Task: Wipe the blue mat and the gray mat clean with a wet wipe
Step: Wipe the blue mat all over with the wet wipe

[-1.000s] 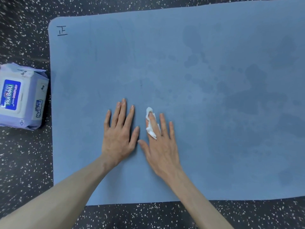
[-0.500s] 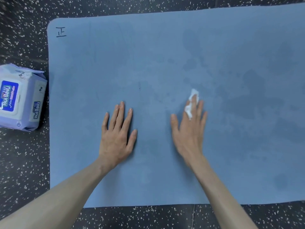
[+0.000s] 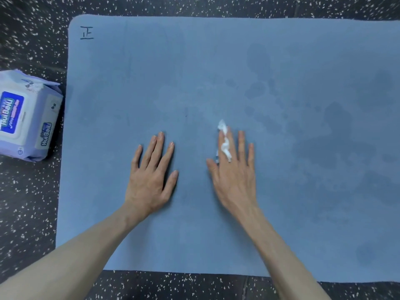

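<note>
Blue mat (image 3: 216, 61) lies spread on the dark speckled floor (image 3: 28, 213), under both hands. The left hand (image 3: 151, 178) rests flat on it, palm down, fingers straight and slightly spread, holding nothing. Just beside it, the right hand (image 3: 234, 176) also presses flat, fingers straight, with the white wet wipe (image 3: 224, 141) twisted between its index and middle fingers and poking out past the fingertips. Darker damp patches (image 3: 333, 144) mark the mat beyond the right hand. A pack of wipes (image 3: 28, 118) sits on the floor, well off from the left hand.
</note>
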